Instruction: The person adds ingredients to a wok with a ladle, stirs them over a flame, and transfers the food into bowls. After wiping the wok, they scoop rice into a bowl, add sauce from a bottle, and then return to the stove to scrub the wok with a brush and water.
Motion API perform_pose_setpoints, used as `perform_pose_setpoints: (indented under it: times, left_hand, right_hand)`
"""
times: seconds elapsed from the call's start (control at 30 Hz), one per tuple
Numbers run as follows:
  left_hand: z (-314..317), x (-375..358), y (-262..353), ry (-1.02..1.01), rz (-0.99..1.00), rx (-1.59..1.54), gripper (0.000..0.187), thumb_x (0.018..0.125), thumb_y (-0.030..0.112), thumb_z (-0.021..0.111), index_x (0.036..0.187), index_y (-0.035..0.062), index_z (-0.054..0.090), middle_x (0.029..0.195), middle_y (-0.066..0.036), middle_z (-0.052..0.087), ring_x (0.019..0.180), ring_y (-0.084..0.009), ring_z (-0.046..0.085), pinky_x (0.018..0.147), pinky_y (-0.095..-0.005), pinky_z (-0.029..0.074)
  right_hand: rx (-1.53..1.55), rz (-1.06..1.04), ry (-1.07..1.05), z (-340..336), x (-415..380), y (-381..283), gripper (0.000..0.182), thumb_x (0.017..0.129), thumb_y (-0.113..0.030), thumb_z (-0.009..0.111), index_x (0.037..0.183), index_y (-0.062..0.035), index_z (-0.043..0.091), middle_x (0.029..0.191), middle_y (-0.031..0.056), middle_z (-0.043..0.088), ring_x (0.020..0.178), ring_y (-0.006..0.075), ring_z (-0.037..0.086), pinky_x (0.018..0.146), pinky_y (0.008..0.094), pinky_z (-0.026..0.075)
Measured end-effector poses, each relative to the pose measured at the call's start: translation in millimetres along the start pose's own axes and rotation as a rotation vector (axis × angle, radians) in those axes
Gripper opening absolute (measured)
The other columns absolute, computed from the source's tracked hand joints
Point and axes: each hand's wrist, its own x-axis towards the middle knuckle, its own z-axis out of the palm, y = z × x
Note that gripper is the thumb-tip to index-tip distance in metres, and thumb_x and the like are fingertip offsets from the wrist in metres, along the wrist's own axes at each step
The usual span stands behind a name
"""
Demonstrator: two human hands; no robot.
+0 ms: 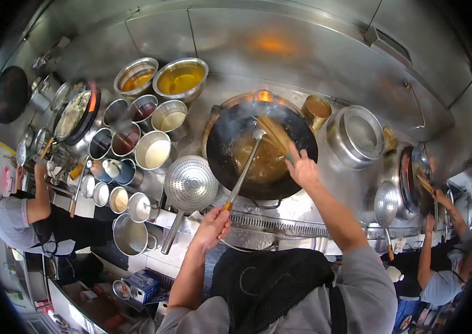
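A large black wok (pixel 223 123) sits over a lit burner in front of me, with steaming brownish liquid in it. My left hand (pixel 212 228) is closed round the wooden end of a long-handled ladle (pixel 245 170), whose small metal head reaches into the wok. My right hand (pixel 304 168), above the wok's right side, grips a bamboo wok brush (pixel 272 132). The brush's split strands point up and left, beside the ladle head. Left of the wok lies a perforated strainer (pixel 191 182), its handle towards me.
Two metal bowls of yellow-orange liquid (pixel 181 78) and several sauce pots (pixel 154 150) stand at the left. Metal basins (pixel 358 136) and a tin can (pixel 317 111) are on the right. Co-workers work at the far left (pixel 10 222) and far right (pixel 441 275).
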Motion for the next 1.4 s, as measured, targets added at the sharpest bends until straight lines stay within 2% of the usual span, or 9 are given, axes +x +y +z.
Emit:
perform_pose_setpoints:
  times: [0.2,0.33,0.53,0.7,0.9,1.07,1.13,1.3,1.4]
  left_hand:
    - [8,-7,-18,0.463,0.657,1.452,0.042,0.087,0.014,0.064,0.127,0.0086,0.051,0.091,-0.013,0.06,0.082,-0.0342,0.064,0.064,-0.0417,0.053]
    - [6,-1,-14,0.551,0.508,1.693,0.05,0.082,0.015,0.067,0.128,0.0103,0.048,0.109,-0.023,0.061,0.09,-0.0435,0.061,0.074,-0.05,0.051]
    - [-49,25,-26,0.181,0.269,0.853,0.058,0.09,0.035,0.068,0.132,0.0033,0.043,0.11,-0.014,0.064,0.085,-0.0254,0.065,0.071,-0.0383,0.051]
    - [-14,18,-20,-0.013,0.121,0.569,0.039,0.098,0.029,0.058,0.124,0.0026,0.046,0.074,0.001,0.048,0.058,-0.006,0.044,0.048,-0.0221,0.035]
    - [4,8,-16,-0.1,0.008,0.083,0.021,0.097,0.021,0.057,0.106,0.0052,0.046,0.078,-0.001,0.05,0.057,-0.0079,0.045,0.045,-0.0213,0.034]
    - [-10,8,-34,-0.075,0.038,0.096,0.026,0.093,0.018,0.061,0.111,0.0039,0.047,0.083,-0.009,0.057,0.065,-0.0177,0.057,0.049,-0.0294,0.044]
    - [-4,9,-43,0.334,0.678,1.297,0.036,0.089,0.018,0.065,0.115,0.0035,0.044,0.092,-0.02,0.062,0.076,-0.0335,0.064,0.059,-0.0406,0.05]
    - [-17,15,-31,0.448,0.641,1.54,0.048,0.087,0.021,0.067,0.122,0.0005,0.041,0.096,-0.025,0.062,0.071,-0.0399,0.064,0.065,-0.045,0.051]
    - [-30,13,-19,0.163,0.116,0.536,0.054,0.086,0.028,0.068,0.125,-0.001,0.044,0.1,-0.025,0.064,0.087,-0.0415,0.065,0.075,-0.0451,0.051]
  right_hand:
    - [0.09,0.154,-0.025,1,20,52,0.059,0.087,-0.035,0.065,0.14,-0.0181,0.046,0.11,0.0242,0.063,0.098,0.0437,0.063,0.086,0.0503,0.051]
    - [0.248,0.171,0.145,-29,25,48,0.057,0.084,-0.033,0.07,0.136,-0.0175,0.053,0.108,0.0262,0.064,0.098,0.0433,0.063,0.086,0.0502,0.051]
    - [0.388,0.187,0.226,-96,22,55,0.058,0.082,-0.033,0.073,0.133,-0.0111,0.056,0.111,0.0249,0.065,0.096,0.039,0.065,0.084,0.0453,0.051]
    - [0.396,0.017,0.566,-106,9,48,0.057,0.085,-0.028,0.071,0.136,-0.0095,0.053,0.111,0.0245,0.064,0.096,0.0389,0.064,0.084,0.0431,0.051]
    - [0.163,-0.373,-0.117,-15,-48,2,0.059,0.087,-0.046,0.063,0.141,-0.0327,0.044,0.113,0.0165,0.06,0.086,0.0392,0.066,0.075,0.0491,0.056]
    - [0.072,-0.053,-0.176,15,-24,4,0.068,0.091,-0.044,0.059,0.15,-0.0347,0.027,0.115,0.0198,0.057,0.089,0.0447,0.064,0.079,0.053,0.054]
    - [0.166,-0.073,-0.058,12,-3,25,0.068,0.091,-0.041,0.06,0.15,-0.0328,0.027,0.116,0.0198,0.056,0.089,0.0454,0.063,0.081,0.0525,0.052]
    - [0.162,0.013,0.227,-44,21,42,0.062,0.089,-0.043,0.062,0.145,-0.0293,0.038,0.12,0.023,0.06,0.097,0.0449,0.063,0.085,0.0522,0.051]
    - [0.253,-0.067,0.387,-97,21,62,0.063,0.087,-0.041,0.067,0.143,-0.0228,0.044,0.119,0.0237,0.061,0.096,0.0395,0.065,0.084,0.0462,0.053]
